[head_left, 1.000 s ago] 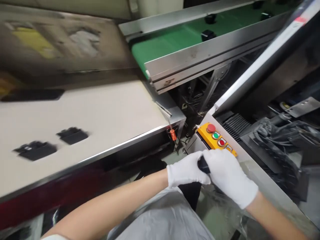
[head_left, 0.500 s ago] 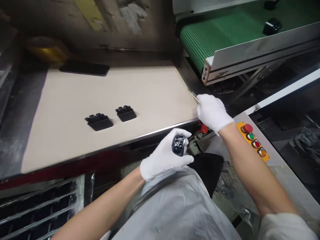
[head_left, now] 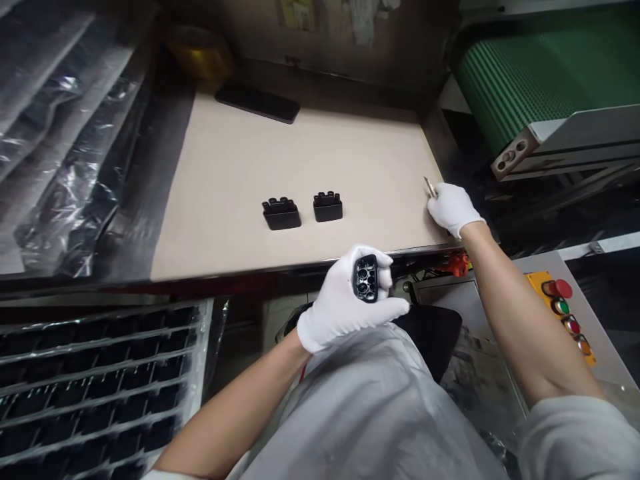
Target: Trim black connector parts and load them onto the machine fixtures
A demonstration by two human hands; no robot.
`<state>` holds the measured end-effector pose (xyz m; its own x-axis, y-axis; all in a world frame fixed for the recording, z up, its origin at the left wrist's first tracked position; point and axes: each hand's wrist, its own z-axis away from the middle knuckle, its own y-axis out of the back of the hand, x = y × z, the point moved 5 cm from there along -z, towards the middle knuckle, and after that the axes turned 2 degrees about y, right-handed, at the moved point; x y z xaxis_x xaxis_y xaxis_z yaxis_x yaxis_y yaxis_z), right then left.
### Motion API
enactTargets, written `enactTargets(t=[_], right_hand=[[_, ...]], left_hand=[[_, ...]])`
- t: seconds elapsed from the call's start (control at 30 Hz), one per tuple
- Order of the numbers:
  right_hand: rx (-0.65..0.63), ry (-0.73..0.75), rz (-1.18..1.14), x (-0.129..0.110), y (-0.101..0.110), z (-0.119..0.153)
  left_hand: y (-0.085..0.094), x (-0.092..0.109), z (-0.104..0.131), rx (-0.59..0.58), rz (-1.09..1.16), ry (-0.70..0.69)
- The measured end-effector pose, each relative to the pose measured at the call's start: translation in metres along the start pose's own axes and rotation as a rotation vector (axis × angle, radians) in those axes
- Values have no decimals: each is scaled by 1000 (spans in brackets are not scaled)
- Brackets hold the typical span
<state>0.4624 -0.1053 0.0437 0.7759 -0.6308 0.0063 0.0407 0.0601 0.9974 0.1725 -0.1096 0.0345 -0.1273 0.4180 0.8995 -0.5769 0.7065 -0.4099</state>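
Observation:
Gloved in white, my left hand [head_left: 345, 307] cups a small black plastic housing [head_left: 365, 279] in front of my apron. Its hollow side with several round holes faces up, and my thumb stretches past it. At the right edge of the work surface, my right hand [head_left: 454, 208], also gloved, is closed on a thin metal blade-like tool [head_left: 430, 187] whose tip points up and left. Two more black plastic housings, one on the left [head_left: 282, 215] and one on the right [head_left: 328, 207], stand on the beige mat [head_left: 230, 247] with their pegs upward.
A black phone-like slab [head_left: 257, 102] lies at the mat's back left, near a yellow tape roll [head_left: 200, 52]. A green conveyor [head_left: 540, 73] runs at the right. Below it is a button panel [head_left: 565, 307]. A compartment tray [head_left: 100, 380] and plastic-wrapped stacks [head_left: 75, 147] stand left.
My view has swung to the left, bringing in the wrapped stacks and more of the tray. Both hands keep hold of the housing and the tool; the right stays by the mat's edge.

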Motion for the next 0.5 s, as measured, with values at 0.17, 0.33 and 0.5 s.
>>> enactTargets(t=[0.17,0.33,0.5], right_hand=[[43,136,-586,-12,17,91],[111,95,-704,16,42,166],[57,-18,-890,36,43,203]], left_hand=[[-5,-2,-3,-32,-24,-5],[-27,-8,-8,-99,-116,-96],[-49,-10,-11,-129,-312,-259]])
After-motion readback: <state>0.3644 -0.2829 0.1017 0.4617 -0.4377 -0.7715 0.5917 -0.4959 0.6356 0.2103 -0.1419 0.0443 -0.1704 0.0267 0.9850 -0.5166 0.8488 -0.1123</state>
